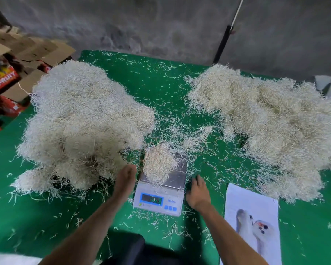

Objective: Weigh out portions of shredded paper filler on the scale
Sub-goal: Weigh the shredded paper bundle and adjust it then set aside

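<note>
Wispy shredded paper point(159, 165) lies on the scale point(161, 196) with its brushed-metal pan and glossy white plastic body.

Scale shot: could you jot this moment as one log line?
scale: small filler clump on pan | display: unreadable | left hand: beside scale, empty | right hand: on mat, empty

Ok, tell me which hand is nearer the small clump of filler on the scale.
Left. The left hand sits beside the clump at the scale's left edge; the right hand rests right of the scale.
</note>
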Available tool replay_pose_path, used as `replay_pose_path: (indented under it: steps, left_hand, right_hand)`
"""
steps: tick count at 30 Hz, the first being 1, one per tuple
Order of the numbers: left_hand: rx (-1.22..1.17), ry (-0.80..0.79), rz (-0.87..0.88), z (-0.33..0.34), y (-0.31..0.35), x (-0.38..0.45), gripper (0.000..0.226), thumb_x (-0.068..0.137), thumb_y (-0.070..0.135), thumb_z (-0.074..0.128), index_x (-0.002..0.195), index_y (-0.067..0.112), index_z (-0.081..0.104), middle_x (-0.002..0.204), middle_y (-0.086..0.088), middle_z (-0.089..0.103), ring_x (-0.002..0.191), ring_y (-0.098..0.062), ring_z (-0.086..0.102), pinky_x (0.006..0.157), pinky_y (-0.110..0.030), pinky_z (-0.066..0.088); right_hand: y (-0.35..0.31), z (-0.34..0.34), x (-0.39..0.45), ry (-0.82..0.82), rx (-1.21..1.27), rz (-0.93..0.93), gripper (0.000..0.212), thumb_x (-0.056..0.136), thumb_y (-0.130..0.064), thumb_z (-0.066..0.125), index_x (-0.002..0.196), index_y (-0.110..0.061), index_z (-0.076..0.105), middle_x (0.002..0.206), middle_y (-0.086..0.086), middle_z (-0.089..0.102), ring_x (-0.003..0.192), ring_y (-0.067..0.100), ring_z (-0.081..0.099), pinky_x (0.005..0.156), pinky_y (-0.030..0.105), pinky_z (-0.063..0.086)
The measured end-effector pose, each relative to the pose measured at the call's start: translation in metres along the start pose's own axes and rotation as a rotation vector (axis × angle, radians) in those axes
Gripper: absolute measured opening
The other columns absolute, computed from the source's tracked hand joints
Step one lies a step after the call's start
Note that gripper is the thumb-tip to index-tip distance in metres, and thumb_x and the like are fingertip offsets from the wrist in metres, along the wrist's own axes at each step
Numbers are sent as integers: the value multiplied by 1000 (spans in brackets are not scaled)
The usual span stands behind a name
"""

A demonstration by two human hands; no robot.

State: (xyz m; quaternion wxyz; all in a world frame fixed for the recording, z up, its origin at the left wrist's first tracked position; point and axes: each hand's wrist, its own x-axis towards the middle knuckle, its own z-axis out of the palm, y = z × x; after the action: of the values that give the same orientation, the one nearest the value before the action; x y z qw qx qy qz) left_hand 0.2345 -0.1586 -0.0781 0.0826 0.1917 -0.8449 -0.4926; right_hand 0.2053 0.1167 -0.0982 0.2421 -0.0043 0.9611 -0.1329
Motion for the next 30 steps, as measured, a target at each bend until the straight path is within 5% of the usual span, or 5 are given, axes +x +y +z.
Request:
replay_pose_path:
  steps: [8, 14, 22, 26, 30]
  left_hand:
    - [118, -140, -216, -3, -65, -47, 29, 101, 2, 51, 126, 8, 65, 126, -6, 64, 87, -11, 62, 61, -12, 42]
    - [27, -173, -217, -4, -61, -60, 42, 95, -15, 48, 130, 3, 62, 134, -11, 61, 120, -21, 60, 110, -29, 44]
    - [26, -148, -257, -4, -60, -63, 46, 93, -15, 45, 128, 9, 64, 137, -5, 60, 121, -16, 58, 93, -12, 48]
    - [107, -88, -212, -3, -34, -43, 32, 102, 7, 46, 128, 15, 63, 130, -4, 65, 110, -24, 65, 96, -36, 53]
    - [125, 54, -108, 0, 10, -10, 20, 103, 20, 46, 106, 12, 64, 99, -2, 69, 68, 2, 56, 59, -12, 46]
  right_hand:
    - [4, 52, -35, 44, 14, -67, 69, 109, -43, 36, 166, -22, 2, 171, 4, -18, 157, 24, -17, 127, 45, -5]
    - [3, 58, -40, 73, 27, -63, 69, 108, -47, 36, 165, -23, 6, 171, 3, -14, 158, 23, -15, 127, 45, -5]
    - [4, 51, -39, 106, 111, -61, 52, 111, -34, 34, 162, -23, 28, 172, 0, 11, 159, 23, 9, 128, 45, 10]
    - [-11, 4, -26, 288, 625, 65, 46, 110, -33, 28, 129, -4, 59, 104, 5, 66, 88, 17, 61, 89, 41, 52]
    - [-45, -47, -1, 393, 754, -1, 58, 111, -45, 31, 158, -11, 35, 159, 5, 42, 146, 23, 40, 122, 47, 32]
